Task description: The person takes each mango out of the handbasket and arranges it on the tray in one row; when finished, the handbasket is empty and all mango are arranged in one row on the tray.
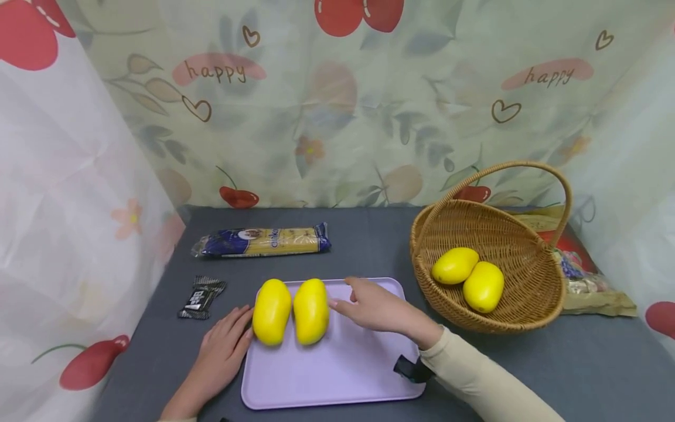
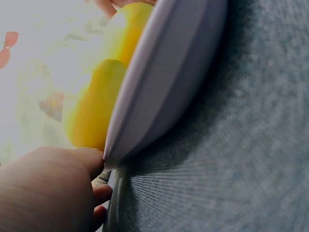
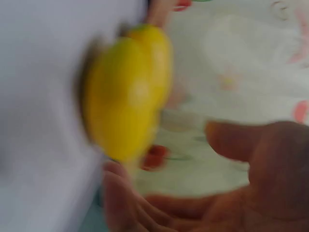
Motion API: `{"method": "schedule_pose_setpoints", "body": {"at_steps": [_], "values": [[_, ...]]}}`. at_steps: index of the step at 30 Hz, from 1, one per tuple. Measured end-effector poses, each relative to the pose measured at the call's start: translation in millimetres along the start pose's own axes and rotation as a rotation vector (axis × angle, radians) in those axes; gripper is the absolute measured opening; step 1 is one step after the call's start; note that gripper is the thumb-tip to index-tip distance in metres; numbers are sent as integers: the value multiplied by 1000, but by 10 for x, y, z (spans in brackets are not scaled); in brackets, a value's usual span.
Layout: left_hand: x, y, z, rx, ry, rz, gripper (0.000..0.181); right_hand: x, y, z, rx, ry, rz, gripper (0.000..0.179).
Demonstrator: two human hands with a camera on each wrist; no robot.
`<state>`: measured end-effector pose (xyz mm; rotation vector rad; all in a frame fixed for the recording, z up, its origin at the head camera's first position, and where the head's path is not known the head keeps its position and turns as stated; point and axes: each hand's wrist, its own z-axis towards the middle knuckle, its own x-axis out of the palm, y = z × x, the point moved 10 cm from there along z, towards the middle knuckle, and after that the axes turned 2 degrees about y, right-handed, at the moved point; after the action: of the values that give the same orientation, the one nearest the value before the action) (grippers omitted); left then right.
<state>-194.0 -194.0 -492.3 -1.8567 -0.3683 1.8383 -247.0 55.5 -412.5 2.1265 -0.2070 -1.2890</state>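
While my right hand point(image 1: 369, 305) hovers over the tray grasping nothing, its thumb and forefinger held apart, it is just beside the right-hand mango point(image 1: 311, 311); the right wrist view is too blurred for me to tell whether any fingertip touches the fruit. My left hand point(image 1: 227, 340) is likewise free of any grasp, its fingers loosely extended against the left rim of the lilac tray point(image 1: 337, 372), close to the left-hand mango point(image 1: 272, 312). Both of these yellow mangoes lie lengthwise, side by side with a narrow gap between them, toward the tray's far left corner. Near my right sleeve point(image 1: 480, 369), a black object point(image 1: 413, 369) shows over the tray's near right corner. Beyond my left hand, a small black packet point(image 1: 201, 298) lies on the dark grey cloth point(image 1: 369, 240), with a clear and blue pasta package point(image 1: 295, 240) farther back. Off to the right stands a wicker basket point(image 1: 532, 281) with a tall handle, holding two more mangoes point(image 1: 483, 286) that touch each other. Partly hidden behind it is a brown bag point(image 1: 596, 302), and a printed curtain point(image 1: 369, 88) hangs at the back.
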Motion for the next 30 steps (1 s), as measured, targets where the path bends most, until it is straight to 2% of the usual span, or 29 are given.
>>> {"method": "schedule_pose_setpoints", "body": {"at_steps": [3, 6, 9, 11, 13, 15, 20, 22, 25, 30], "values": [[14, 5, -1, -1, 1, 5, 51, -258, 128, -355, -64, 51, -106, 55], [11, 14, -9, -1, -1, 11, 51, -529, 220, -700, -154, 109, -164, 34], [-6, 22, -16, 1, -7, 13, 50, -835, 176, -927, -205, 159, -223, 21], [-14, 27, -19, -1, -7, 13, 50, -1037, 53, -984, -196, 200, -271, 17], [-18, 30, -18, -3, -7, 14, 50, -1237, -141, -959, -167, 230, -326, 16], [-25, 24, -13, -4, -7, 11, 50, -1428, -367, -864, -141, 219, -366, 17], [-43, 3, 0, -1, -12, 6, 50, -1721, -903, -497, -143, 91, -386, 29], [-43, 6, -3, -1, -13, 8, 50, -1730, -1091, -365, -147, 79, -379, 36], [-39, 8, -7, 2, -12, 5, 50, -1680, -1347, -214, -114, 119, -366, 48], [-24, -7, 4, 7, -11, 1, 50, -1532, -1624, -101, -30, 288, -313, 64]]}}
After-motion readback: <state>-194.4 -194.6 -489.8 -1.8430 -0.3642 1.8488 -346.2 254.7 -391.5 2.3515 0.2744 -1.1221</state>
